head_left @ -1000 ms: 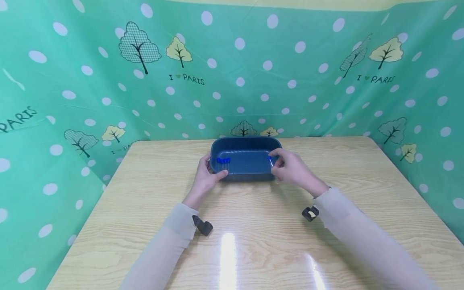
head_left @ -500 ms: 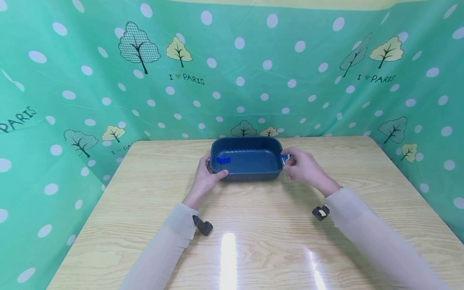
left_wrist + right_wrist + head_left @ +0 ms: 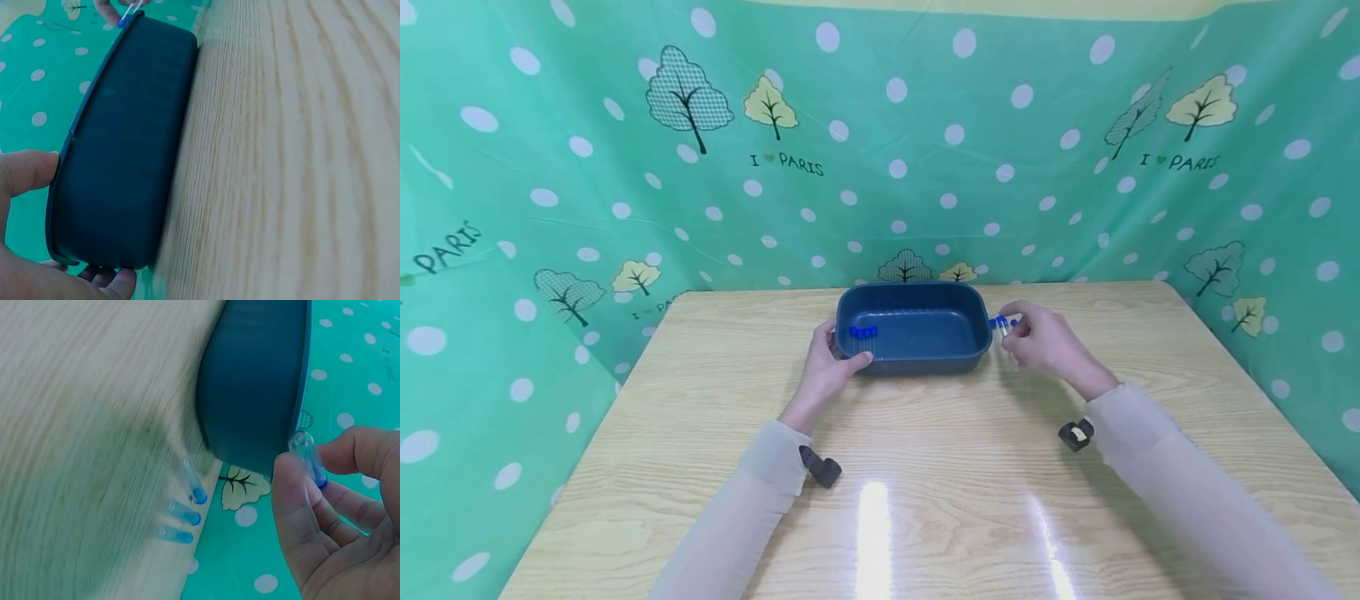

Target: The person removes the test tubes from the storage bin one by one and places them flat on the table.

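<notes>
A dark blue rectangular bin (image 3: 917, 367) stands on the table, with several blue-capped tubes (image 3: 862, 332) side by side at its left end. My left hand (image 3: 823, 371) grips the bin's left front corner, thumb (image 3: 34, 170) on the rim and fingers around the end wall. Just outside the bin's right end, my right hand (image 3: 1048, 340) pinches a small clear test tube (image 3: 314, 467) with a blue cap between thumb and fingertips. In the right wrist view its rounded bottom faces the camera. Three similar tubes (image 3: 183, 513) lie on the table near that hand.
The wooden table (image 3: 925, 450) extends in front of the bin and to both sides. A green dotted cloth (image 3: 895, 167) hangs behind it and along the sides. A small black device (image 3: 824, 469) sits at my left wrist, another (image 3: 1077, 434) at my right.
My right hand has moved right with the test tube, from over the bin's right end to just outside it. The left hand stays on the bin.
</notes>
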### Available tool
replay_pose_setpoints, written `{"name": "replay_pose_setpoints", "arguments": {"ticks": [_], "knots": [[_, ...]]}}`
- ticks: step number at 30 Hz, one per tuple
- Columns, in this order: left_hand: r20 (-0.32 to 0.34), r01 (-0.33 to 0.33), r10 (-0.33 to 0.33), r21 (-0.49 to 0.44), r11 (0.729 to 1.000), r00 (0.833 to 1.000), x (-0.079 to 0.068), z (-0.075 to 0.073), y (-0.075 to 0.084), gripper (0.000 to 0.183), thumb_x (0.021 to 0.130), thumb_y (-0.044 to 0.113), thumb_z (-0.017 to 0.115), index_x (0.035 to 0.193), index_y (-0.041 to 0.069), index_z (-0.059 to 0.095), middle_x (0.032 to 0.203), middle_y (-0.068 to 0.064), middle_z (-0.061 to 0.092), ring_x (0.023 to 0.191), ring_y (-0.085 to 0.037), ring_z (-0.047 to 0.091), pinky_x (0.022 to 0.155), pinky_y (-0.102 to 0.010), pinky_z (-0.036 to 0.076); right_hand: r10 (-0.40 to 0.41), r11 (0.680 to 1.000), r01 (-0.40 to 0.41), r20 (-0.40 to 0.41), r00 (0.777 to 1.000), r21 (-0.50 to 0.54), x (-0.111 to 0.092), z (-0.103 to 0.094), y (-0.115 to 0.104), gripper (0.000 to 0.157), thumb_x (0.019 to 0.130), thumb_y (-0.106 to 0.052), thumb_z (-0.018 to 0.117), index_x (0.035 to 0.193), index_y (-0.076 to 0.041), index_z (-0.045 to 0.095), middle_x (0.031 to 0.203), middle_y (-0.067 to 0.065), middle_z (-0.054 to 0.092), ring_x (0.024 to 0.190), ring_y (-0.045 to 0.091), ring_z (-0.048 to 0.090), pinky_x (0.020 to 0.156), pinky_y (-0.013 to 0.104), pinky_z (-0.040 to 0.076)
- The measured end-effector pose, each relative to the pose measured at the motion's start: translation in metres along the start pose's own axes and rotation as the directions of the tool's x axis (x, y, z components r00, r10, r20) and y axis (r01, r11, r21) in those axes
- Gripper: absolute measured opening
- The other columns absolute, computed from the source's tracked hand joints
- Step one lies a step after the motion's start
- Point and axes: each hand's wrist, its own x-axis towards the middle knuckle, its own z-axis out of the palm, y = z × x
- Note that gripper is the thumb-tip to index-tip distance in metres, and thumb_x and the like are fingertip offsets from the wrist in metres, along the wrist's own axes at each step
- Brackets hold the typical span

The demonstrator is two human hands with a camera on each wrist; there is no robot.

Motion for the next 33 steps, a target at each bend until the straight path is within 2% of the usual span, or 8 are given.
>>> {"name": "replay_pose_setpoints", "arguments": {"ticks": [5, 14, 24, 33], "knots": [[0.002, 0.012, -0.012, -0.003, 1.0, 1.0, -0.001, 0.0, 0.001, 0.087, 0.081, 0.016, 0.076, 0.148, 0.009, 0.022, 0.148, -0.018, 0.033, 0.136, -0.033, 0.034, 0.109, -0.04, 0.036, -0.005, 1.0, 0.005, -0.015, 1.0, -0.023, 0.003, -0.006, 0.008, 0.047, 0.087, -0.006, 0.056, 0.133, -0.003, 0.045, 0.086, 0.016, 0.064, 0.06, 0.022, 0.061, 0.055, 0.032, 0.052], [0.004, 0.017, -0.017, -0.014, 1.0, 1.0, 0.0, 0.0, 0.002, 0.086, 0.081, 0.015, 0.075, 0.149, 0.01, 0.022, 0.148, -0.017, 0.032, 0.136, -0.032, 0.034, 0.109, -0.04, 0.036, 0.05, 0.997, -0.05, -0.007, 0.999, -0.052, 0.01, -0.016, 0.023, 0.05, 0.09, -0.01, 0.057, 0.137, -0.002, 0.041, 0.092, 0.021, 0.063, 0.067, 0.033, 0.064, 0.057, 0.033, 0.052], [0.003, 0.022, -0.022, -0.013, 1.0, 1.0, 0.001, -0.001, 0.002, 0.086, 0.081, 0.015, 0.075, 0.148, 0.011, 0.022, 0.148, -0.017, 0.032, 0.137, -0.032, 0.033, 0.109, -0.04, 0.035, 0.099, 0.993, -0.098, 0.014, 0.995, -0.067, 0.022, -0.022, 0.037, 0.05, 0.091, -0.01, 0.058, 0.137, 0.002, 0.041, 0.095, 0.023, 0.063, 0.069, 0.031, 0.064, 0.062, 0.034, 0.054], [0.006, 0.011, -0.011, -0.007, 1.0, 1.0, 0.0, -0.001, 0.003, 0.087, 0.081, 0.015, 0.076, 0.149, 0.009, 0.022, 0.148, -0.018, 0.033, 0.136, -0.033, 0.034, 0.109, -0.04, 0.036, 0.144, 0.985, -0.14, 0.031, 0.989, -0.103, 0.033, -0.024, 0.046, 0.049, 0.092, -0.012, 0.056, 0.136, 0.002, 0.04, 0.087, 0.019, 0.064, 0.065, 0.03, 0.064, 0.065, 0.035, 0.051]]}}
